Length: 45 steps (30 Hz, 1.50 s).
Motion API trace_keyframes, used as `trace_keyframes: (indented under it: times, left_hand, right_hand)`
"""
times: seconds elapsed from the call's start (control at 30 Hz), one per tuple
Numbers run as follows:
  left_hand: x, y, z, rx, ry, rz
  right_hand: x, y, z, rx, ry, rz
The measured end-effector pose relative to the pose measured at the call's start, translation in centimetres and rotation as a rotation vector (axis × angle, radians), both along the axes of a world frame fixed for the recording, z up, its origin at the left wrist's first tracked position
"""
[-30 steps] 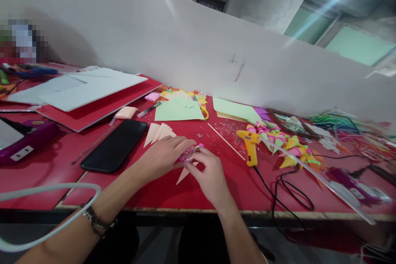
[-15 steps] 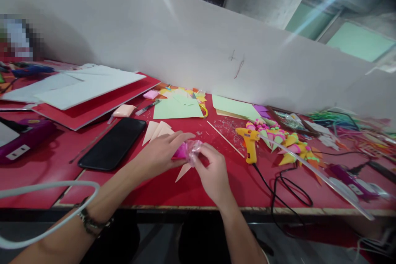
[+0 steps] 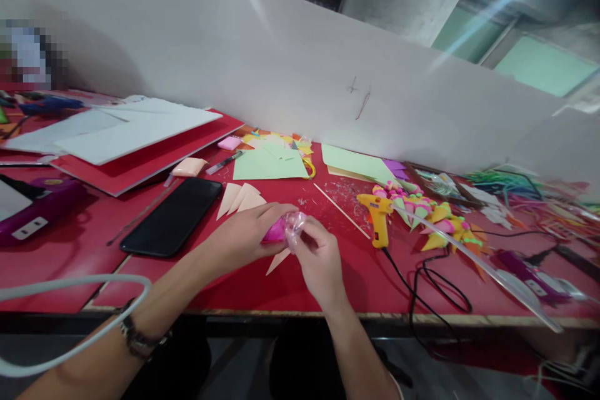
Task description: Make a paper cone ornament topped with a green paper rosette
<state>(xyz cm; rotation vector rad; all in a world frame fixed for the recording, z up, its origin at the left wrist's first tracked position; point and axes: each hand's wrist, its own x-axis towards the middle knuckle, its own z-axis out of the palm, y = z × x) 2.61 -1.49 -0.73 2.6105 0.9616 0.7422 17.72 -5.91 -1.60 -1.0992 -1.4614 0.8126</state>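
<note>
Near the front middle of the red table, my left hand (image 3: 250, 229) is closed round a bright pink packet (image 3: 274, 232). Its crinkled clear wrapping (image 3: 294, 225) is pinched between the thumb and fingers of my right hand (image 3: 319, 256). Both hands meet at the packet, just above the table. Pale peach paper triangles (image 3: 241, 197) lie fanned out behind my left hand, and one more (image 3: 278, 261) lies below the packet. What is inside the wrapping is partly hidden by my fingers.
A black phone (image 3: 172, 217) lies left of my hands. To the right stand a yellow glue gun (image 3: 380, 219) with a black cable and a pile of colourful paper cones (image 3: 440, 225). A thin wooden stick (image 3: 342, 210) and green sheets (image 3: 269, 162) lie behind. White boards (image 3: 145, 128) are at the left.
The fingers of my left hand have shifted slightly, and more of the pink packet shows. Both hands remain at the same place.
</note>
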Motion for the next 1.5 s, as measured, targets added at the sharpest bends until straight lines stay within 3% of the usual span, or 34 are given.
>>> trace_keyframes:
  times: [0.17, 0.57, 0.83, 0.97, 1.07, 1.17, 1.3, 1.5]
  left_hand:
    - [0.1, -0.2, 0.0, 0.017, 0.048, 0.004]
    - [0.7, -0.7, 0.4, -0.058, 0.077, 0.042]
    - [0.3, -0.3, 1.1, -0.089, 0.023, 0.299]
    - [-0.4, 0.3, 0.9, -0.065, 0.041, 0.473]
    - [-1.0, 0.9, -0.5, -0.016, 0.218, 0.493]
    - [-1.2, 1.5, -2.1, 0.138, 0.294, 0.533]
    - [-0.3, 1.4, -2.7, 0.305, 0.182, 0.439]
    - [2.4, -0.6, -2.0, 0.238, 0.052, 0.176]
  right_hand:
    - [0.1, 0.1, 0.2, -0.037, 0.022, 0.066]
    - [0.0, -0.3, 0.4, 0.055, -0.097, -0.006]
    - [0.5, 0.3, 0.0, -0.072, 0.298, -0.271]
    - [0.7, 0.7, -0.2, -0.129, 0.498, -0.202]
    - [0.6, 0.7, -0.1, -0.164, 0.595, -0.137]
    - [0.4, 0.6, 0.0, -0.179, 0.667, -0.096]
    - [0.4, 0.4, 0.2, -0.216, 0.679, -0.045]
    - [0.5, 0.4, 0.2, -0.170, 0.654, -0.011]
